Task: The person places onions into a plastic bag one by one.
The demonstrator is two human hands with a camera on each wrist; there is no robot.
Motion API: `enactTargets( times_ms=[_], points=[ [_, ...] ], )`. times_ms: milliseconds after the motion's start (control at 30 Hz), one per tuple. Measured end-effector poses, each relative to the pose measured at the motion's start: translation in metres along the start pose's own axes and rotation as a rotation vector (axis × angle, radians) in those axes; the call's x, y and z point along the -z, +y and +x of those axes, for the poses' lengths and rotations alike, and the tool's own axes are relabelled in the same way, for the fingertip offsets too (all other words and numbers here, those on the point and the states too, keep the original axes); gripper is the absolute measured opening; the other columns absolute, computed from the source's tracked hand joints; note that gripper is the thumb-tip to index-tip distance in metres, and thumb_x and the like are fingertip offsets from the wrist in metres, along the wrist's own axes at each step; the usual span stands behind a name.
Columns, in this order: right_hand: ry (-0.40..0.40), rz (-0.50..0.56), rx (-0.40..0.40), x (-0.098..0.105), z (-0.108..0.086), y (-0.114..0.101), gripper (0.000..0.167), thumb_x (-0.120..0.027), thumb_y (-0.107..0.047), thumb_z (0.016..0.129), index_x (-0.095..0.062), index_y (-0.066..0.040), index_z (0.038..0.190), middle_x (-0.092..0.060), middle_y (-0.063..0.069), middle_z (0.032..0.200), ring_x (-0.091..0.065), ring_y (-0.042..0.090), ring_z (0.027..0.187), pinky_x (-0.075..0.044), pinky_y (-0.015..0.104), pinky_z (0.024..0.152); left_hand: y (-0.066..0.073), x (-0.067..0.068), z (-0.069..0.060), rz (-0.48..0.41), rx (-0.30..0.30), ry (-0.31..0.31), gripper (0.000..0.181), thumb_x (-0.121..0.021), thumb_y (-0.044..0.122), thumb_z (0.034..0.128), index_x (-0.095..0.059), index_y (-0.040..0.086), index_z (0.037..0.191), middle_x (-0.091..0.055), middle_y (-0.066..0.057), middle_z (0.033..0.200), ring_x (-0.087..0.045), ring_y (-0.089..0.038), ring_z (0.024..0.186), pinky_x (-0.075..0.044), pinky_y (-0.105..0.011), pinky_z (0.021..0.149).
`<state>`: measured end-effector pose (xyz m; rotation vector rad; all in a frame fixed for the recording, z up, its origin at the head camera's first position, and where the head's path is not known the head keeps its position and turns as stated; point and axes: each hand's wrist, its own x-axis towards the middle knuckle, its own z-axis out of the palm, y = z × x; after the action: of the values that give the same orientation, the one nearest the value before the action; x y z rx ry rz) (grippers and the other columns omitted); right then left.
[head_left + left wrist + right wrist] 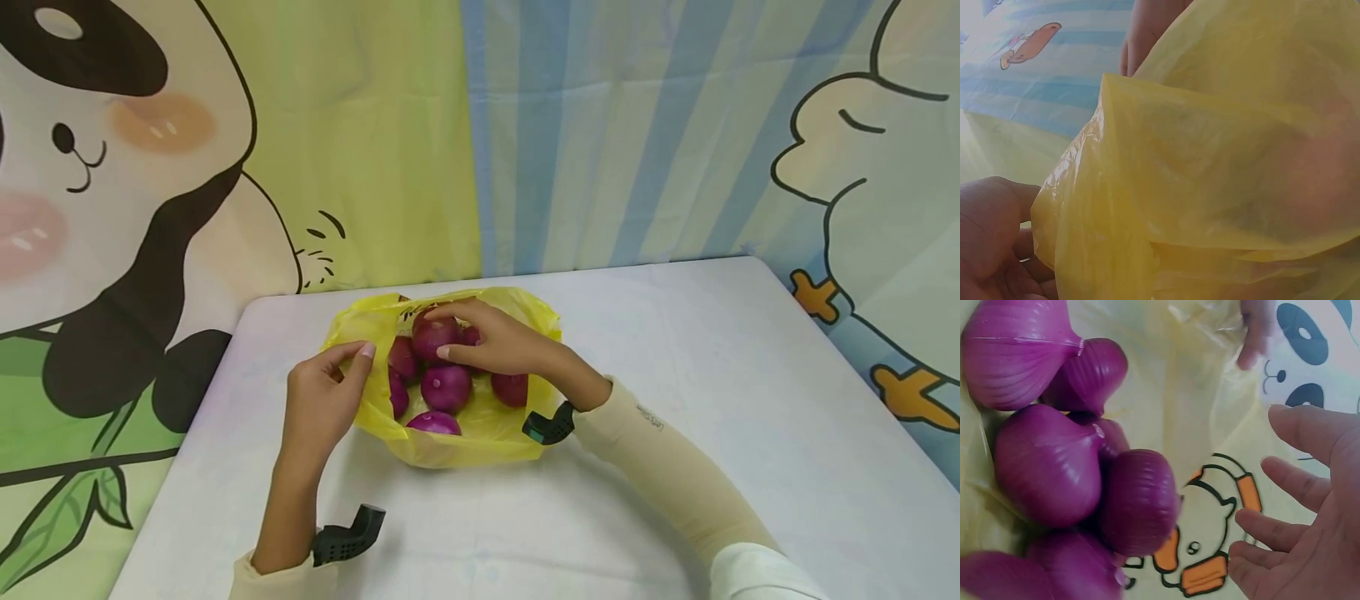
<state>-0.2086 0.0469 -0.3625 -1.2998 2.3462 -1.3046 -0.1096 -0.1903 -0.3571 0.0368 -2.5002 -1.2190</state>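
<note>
A yellow plastic bag (461,450) lies with its mouth spread wide, and several purple-red onions (446,388) sit inside. With thumb and index finger my left hand (321,398) pinches the bag's left rim. In the left wrist view the yellow film (1210,187) hides the onions. My right hand (506,340) reaches over the bag's right side, above the onions. Seen from the right wrist, its fingers (1279,531) are spread and apart from the onions (1047,465), with nothing between them. A printed cartoon figure (1204,531) shows on the bag's inner wall.
The bag stands on a white-covered table (675,333), near its back edge. Behind hangs a cloth printed with a panda (120,158) and blue stripes (585,133). Black wrist cameras (348,537) stick out from both wrists.
</note>
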Motion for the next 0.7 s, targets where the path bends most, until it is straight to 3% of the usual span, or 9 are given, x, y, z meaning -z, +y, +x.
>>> enactTargets(
  times_ms=[233, 433, 567, 700],
  points=[
    [0.071, 0.009, -0.012, 0.013, -0.022, -0.016, 0.042, -0.063, -0.019, 0.095, -0.055, -0.009, 0.135, -0.049, 0.006, 0.138, -0.042, 0.020, 0.129, -0.035, 0.040, 0.106, -0.003, 0.003, 0.002, 0.023, 0.020, -0.022, 0.037, -0.060, 0.034, 0.0972, -0.073, 0.003, 0.112, -0.054, -0.008, 0.068, -0.044, -0.022, 0.058, -0.036, -0.024, 0.044],
    [0.172, -0.029, -0.003, 0.029, -0.044, -0.022, 0.042, -0.064, -0.020, 0.095, -0.055, -0.014, 0.136, -0.038, 0.004, 0.149, -0.027, 0.016, 0.140, -0.027, 0.047, 0.110, -0.008, 0.005, 0.005, 0.049, 0.049, -0.082, 0.044, -0.056, 0.040, 0.0979, -0.071, 0.003, 0.116, -0.056, -0.010, 0.073, -0.047, -0.023, 0.063, -0.041, -0.025, 0.048],
    [0.237, -0.047, -0.037, 0.046, -0.065, -0.019, 0.043, -0.062, -0.015, 0.096, -0.052, -0.011, 0.138, -0.034, 0.003, 0.152, -0.026, 0.019, 0.142, -0.027, 0.052, 0.110, -0.010, 0.010, 0.007, 0.045, 0.054, -0.129, 0.049, -0.053, 0.044, 0.0986, -0.069, 0.002, 0.119, -0.066, -0.013, 0.093, -0.058, -0.023, 0.074, -0.050, -0.025, 0.058],
    [0.268, -0.078, -0.099, 0.062, -0.086, -0.009, 0.046, -0.060, -0.013, 0.097, -0.049, -0.009, 0.142, -0.032, 0.006, 0.153, -0.025, 0.023, 0.142, -0.027, 0.055, 0.109, -0.009, 0.018, 0.008, 0.030, 0.086, -0.169, 0.056, -0.050, 0.049, 0.0983, -0.065, 0.003, 0.125, -0.066, -0.015, 0.112, -0.064, -0.025, 0.090, -0.055, -0.028, 0.071]
  ],
)
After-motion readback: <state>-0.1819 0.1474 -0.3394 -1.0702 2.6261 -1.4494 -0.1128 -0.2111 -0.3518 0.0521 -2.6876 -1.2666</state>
